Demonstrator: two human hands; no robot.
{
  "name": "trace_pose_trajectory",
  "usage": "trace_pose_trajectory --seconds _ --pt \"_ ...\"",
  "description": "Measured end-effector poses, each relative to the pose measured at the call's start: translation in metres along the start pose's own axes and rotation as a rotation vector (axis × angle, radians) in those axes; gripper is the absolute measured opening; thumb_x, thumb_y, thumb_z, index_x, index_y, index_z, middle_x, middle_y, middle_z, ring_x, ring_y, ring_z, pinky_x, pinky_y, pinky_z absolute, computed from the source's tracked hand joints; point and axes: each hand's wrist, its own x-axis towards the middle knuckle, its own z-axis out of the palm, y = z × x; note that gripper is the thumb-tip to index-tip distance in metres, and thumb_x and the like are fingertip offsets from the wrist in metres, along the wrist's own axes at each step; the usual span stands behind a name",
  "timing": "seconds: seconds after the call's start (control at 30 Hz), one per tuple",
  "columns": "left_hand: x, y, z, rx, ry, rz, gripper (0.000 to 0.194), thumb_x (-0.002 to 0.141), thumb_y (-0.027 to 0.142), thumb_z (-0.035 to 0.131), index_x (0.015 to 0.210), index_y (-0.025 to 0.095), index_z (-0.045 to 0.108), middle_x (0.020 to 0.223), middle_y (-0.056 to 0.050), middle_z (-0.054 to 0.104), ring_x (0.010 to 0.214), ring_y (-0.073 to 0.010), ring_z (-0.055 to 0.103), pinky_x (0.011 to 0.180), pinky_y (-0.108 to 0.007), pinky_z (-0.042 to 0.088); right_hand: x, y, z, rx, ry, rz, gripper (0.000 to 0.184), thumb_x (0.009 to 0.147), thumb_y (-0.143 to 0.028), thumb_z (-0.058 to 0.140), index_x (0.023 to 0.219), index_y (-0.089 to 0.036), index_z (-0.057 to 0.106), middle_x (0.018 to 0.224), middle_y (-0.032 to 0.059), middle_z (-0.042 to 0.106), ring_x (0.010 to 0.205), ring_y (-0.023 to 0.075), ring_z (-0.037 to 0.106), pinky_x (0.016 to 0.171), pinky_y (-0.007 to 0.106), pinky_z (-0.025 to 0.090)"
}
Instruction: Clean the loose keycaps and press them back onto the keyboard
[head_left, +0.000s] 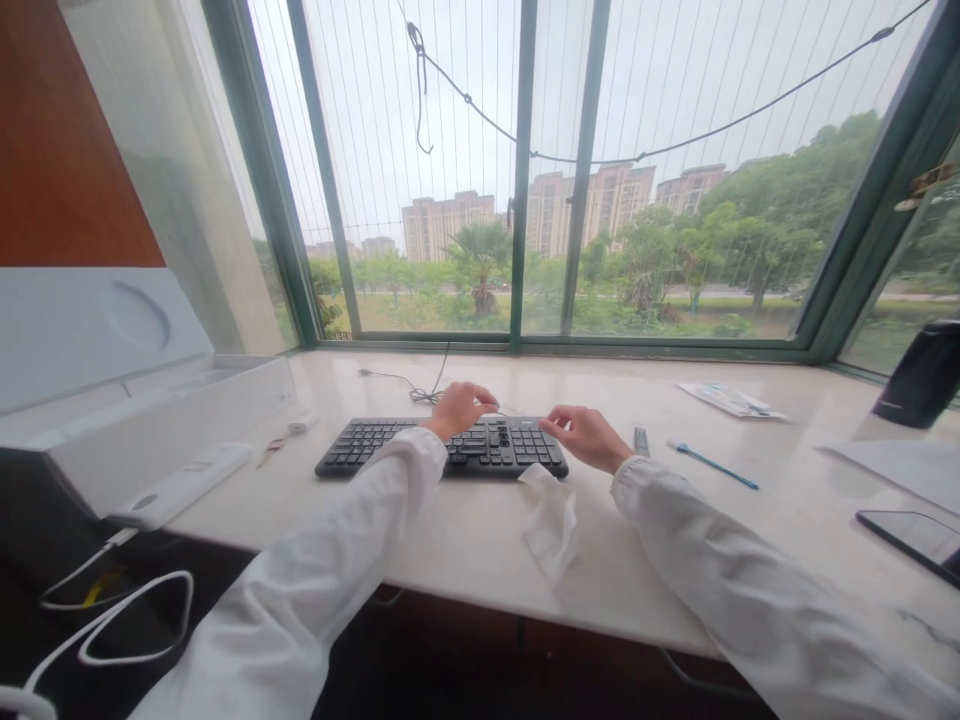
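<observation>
A black keyboard (390,447) lies on the pale marble sill (480,540) under the window. My left hand (457,407) rests over the keyboard's upper middle with its fingers curled in; whether it holds anything is hidden. My right hand (589,436) sits at the keyboard's right end, fingers bent and pressed onto the keys. A crumpled white tissue (551,520) lies just in front of the keyboard, between my forearms. Both arms wear white sleeves.
A white open box (150,400) and a white power strip (184,483) sit at the left, white cables (112,610) below. A blue pen (712,464), a small grey stick (642,441), papers (731,400), a black cylinder (919,375) and a phone (911,535) lie at the right.
</observation>
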Motion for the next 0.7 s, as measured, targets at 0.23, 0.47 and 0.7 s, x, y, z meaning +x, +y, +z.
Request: trace_pose_trajectory --seconds 0.23,0.47,0.7 --pt "0.002 -0.006 0.030 0.037 -0.057 -0.077 0.019 0.076 0.043 0.068 0.088 0.031 0.077 0.097 0.000 0.074 0.095 -0.0219 0.066 0.086 -0.032 0.050 0.052 -0.010 0.027 -0.088 -0.116 0.060 0.022 0.081 -0.037 0.061 0.088 -0.022 0.075 0.089 0.0052 0.074 0.083 0.0197 0.065 0.073 0.027 0.044" --pt "0.002 -0.016 0.032 0.059 -0.096 -0.055 0.022 0.081 0.042 0.061 0.096 0.034 0.076 0.101 0.001 0.073 0.098 -0.0207 0.065 0.087 -0.030 0.049 0.073 -0.004 0.059 0.011 -0.100 0.104 0.029 0.083 -0.040 0.058 0.094 -0.021 0.077 0.095 0.0056 0.075 0.092 0.0197 0.066 0.080 0.025 0.046" --pt "0.001 -0.017 0.033 0.081 -0.095 -0.007 0.026 0.084 0.039 0.057 0.099 0.030 0.076 0.102 -0.001 0.072 0.097 -0.0197 0.064 0.086 -0.028 0.048 0.069 0.002 0.067 0.089 -0.090 0.090 0.039 0.077 -0.057 0.062 0.090 -0.023 0.077 0.093 0.0055 0.075 0.090 0.0214 0.066 0.083 0.028 0.046"
